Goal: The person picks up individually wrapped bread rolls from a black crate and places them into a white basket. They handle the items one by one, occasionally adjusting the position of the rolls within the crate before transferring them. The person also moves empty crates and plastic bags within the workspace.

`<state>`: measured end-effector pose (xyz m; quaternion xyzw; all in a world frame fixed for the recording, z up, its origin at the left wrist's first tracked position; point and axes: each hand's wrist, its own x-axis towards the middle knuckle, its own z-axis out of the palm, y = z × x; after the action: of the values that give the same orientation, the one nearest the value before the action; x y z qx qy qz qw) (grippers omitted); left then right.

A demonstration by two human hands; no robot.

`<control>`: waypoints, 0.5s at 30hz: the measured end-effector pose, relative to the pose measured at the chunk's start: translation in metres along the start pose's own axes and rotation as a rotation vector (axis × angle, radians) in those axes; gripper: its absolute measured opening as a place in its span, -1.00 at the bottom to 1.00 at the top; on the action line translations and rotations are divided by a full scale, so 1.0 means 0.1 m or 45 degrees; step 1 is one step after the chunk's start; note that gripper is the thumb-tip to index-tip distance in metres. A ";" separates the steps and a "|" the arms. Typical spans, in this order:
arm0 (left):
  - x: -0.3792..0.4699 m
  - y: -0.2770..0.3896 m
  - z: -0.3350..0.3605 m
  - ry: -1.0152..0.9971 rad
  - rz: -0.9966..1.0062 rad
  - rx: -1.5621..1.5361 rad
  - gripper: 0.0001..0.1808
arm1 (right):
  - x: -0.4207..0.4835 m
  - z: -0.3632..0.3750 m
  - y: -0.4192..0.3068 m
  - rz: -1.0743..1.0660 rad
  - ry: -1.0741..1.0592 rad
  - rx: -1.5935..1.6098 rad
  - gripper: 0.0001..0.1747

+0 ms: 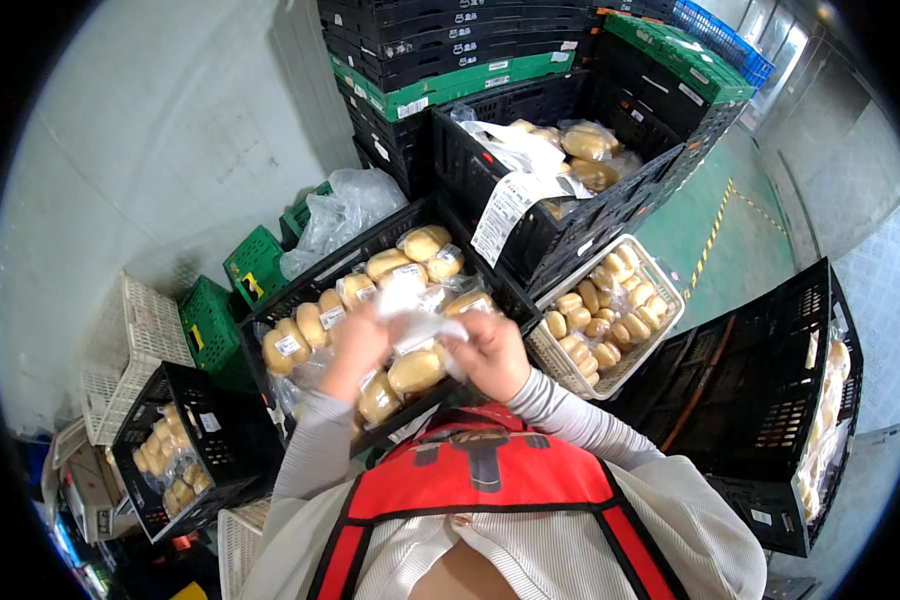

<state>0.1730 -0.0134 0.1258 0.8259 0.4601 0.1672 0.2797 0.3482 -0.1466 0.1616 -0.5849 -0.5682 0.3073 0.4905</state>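
Both my hands are over a black plastic crate [322,266] that holds bagged potatoes [418,369], many bearing white labels. Between the hands is a blurred whitish piece [427,328], paper or plastic film; which of the two cannot be told. My right hand [495,356] has its fingers closed on the right end of it. My left hand [358,352] is blurred at its left side, so its grip is unclear. Beyond, a strip of printed labels [504,217] hangs over the rim of a second black crate [465,154] with more bagged potatoes [589,142].
A white basket of potatoes [673,296] stands at the right, near tall black crates [765,405]. Stacked black and green crates [450,90] rise behind. Clear plastic bags [352,210], green crates [251,262] and a smaller black crate [210,457] are at the left.
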 end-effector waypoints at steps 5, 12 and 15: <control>-0.44 0.41 0.44 -0.308 0.733 -0.578 -0.50 | 0.13 0.08 -0.13 -0.633 0.138 -0.200 -0.32; -0.36 0.62 0.10 -0.744 0.106 -1.527 -0.40 | 0.35 -0.02 0.03 -0.255 0.320 0.224 -0.68; -0.16 0.51 0.23 -0.093 -0.143 -2.122 -0.38 | 0.74 -0.26 -0.24 -0.045 0.260 1.397 -0.68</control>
<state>0.2113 -0.0554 0.1391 0.3294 0.2169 0.4117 0.8216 0.3755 -0.0839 0.2067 -0.2610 -0.2845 0.4916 0.7806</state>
